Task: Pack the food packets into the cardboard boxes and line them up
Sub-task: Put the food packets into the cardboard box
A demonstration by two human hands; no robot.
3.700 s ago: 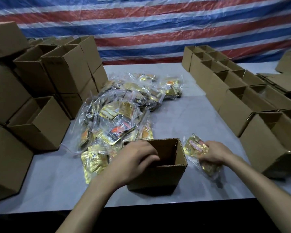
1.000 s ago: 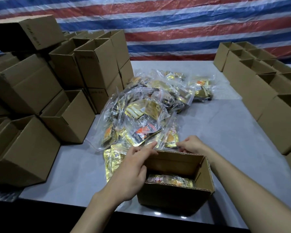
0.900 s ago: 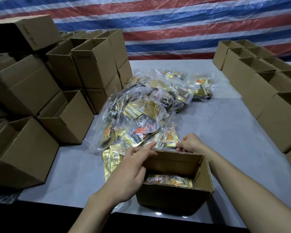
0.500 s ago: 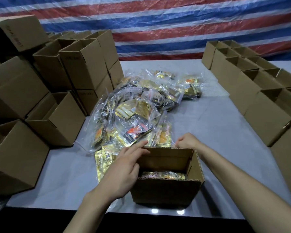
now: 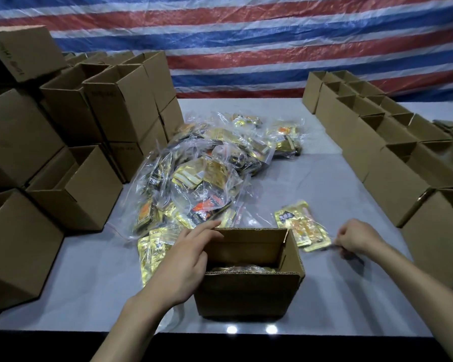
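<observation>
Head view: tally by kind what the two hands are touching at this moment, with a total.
cardboard box: 1, open-topped, the left hand resting on its rim
packet bundle: 1, gold, the right hand pinching its edge
Total: 2

Striped tarp backdrop (image 5: 246, 35), grey table (image 5: 319, 176)

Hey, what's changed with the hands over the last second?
The right hand left the far rim of the open box, moved right and now pinches the edge of a gold packet lying on the table beside it. The left hand stays on the box's left rim; a packed packet remains inside.
</observation>
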